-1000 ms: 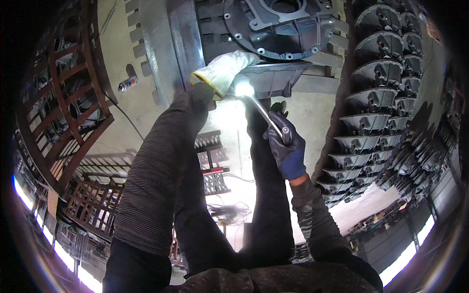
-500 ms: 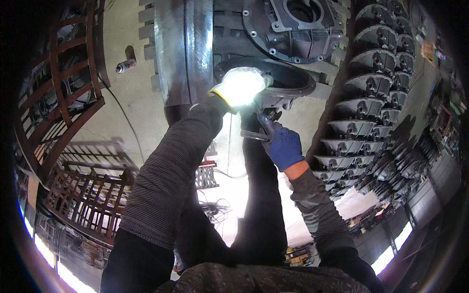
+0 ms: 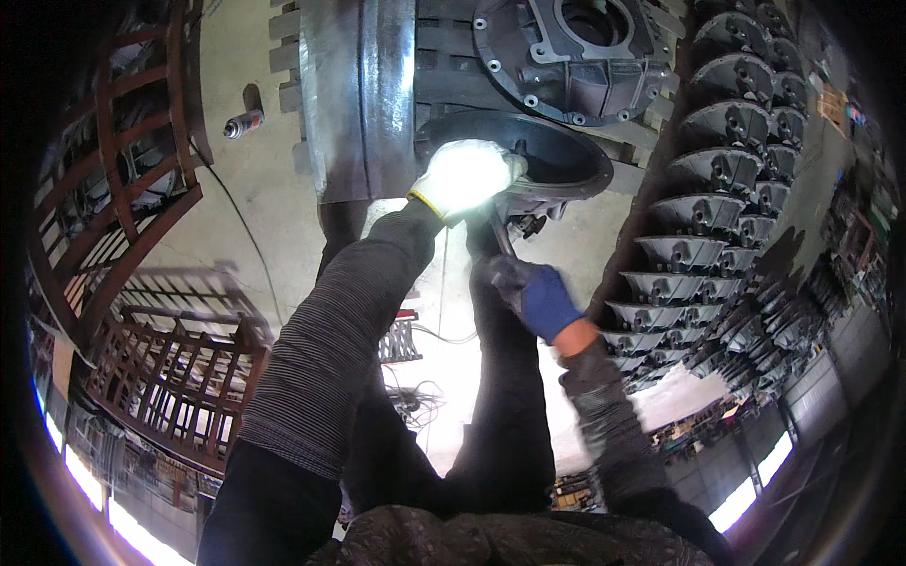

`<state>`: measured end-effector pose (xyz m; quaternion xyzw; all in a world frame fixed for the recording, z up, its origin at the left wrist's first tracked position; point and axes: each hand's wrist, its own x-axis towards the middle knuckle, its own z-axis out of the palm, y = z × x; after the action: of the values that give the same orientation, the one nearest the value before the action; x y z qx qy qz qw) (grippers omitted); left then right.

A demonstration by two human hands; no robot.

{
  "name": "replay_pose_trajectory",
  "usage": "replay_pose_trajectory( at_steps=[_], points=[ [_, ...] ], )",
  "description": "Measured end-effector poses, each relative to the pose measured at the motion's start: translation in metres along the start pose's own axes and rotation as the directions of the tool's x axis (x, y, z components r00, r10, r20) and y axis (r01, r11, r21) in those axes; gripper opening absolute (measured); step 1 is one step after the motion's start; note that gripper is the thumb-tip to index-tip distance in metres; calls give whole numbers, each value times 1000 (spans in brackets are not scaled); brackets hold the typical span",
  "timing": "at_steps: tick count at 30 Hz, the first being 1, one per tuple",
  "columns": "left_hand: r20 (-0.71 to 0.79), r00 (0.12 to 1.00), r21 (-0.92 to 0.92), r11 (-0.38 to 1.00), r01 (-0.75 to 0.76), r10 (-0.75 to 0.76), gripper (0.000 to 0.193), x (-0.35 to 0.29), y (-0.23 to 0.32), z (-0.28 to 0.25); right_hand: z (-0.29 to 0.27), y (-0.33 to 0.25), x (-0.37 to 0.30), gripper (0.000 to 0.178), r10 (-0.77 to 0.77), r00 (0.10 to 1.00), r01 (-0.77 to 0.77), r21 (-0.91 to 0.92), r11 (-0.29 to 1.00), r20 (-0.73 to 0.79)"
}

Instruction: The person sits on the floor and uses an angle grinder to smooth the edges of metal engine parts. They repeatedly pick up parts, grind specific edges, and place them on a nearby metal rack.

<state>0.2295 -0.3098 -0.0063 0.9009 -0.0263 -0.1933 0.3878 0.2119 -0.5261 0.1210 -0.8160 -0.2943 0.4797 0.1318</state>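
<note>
My left hand (image 3: 467, 177), in a pale glove with a yellow cuff, is at the near-left rim of a dark bell-shaped metal housing (image 3: 590, 174). Glare washes out most of its fingers; they look curled over the rim. Below the housing my right hand (image 3: 538, 297), in a blue and dark glove with an orange cuff, is closed around a metal hand tool (image 3: 501, 229). The tool's slim shaft points up toward the housing's underside; its exact kind is not clear. A larger cast housing (image 3: 604, 87) with a round opening lies just beyond.
Stacked castings (image 3: 717, 123) fill the right side in rows. A long shiny metal sheet (image 3: 344, 104) lies left of the housings, on slatted supports. Brown metal racks (image 3: 142, 85) stand at the left, near a spray can (image 3: 243, 124) and a cable (image 3: 231, 203) on the floor.
My right hand has shifted slightly down and its wrist has turned; the tool's crosswise part no longer shows. The left hand has barely moved, staying at the housing's rim.
</note>
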Motion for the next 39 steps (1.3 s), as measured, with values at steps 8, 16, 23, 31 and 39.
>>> replay_pose_trajectory(
  at_steps=[8, 16, 23, 31, 39],
  points=[
    [-100, 993, 0, 998, -66, 66, 41, -1, -3, -1, -6, -25, -17, 21, 192, 981, -95, 757, 646, -41],
    [-49, 979, -60, 978, -199, 196, 35, -2, -17, -16, 58, -78, -47, 24, 392, 920, -47, 992, 118, -3],
    [-59, 939, -74, 937, -342, 338, 50, -6, -120, -30, 123, -18, 13, 31, 89, 965, -177, 361, 916, 246],
    [315, 949, -29, 999, 26, -16, 43, 34, -105, -46, 153, -1, 100, 36, 206, 952, -278, 353, 894, 228],
    [238, 927, 182, 924, -337, 291, 60, 25, 0, -57, 145, 11, 108, 31, 211, 961, -256, 284, 924, 178]
  ],
)
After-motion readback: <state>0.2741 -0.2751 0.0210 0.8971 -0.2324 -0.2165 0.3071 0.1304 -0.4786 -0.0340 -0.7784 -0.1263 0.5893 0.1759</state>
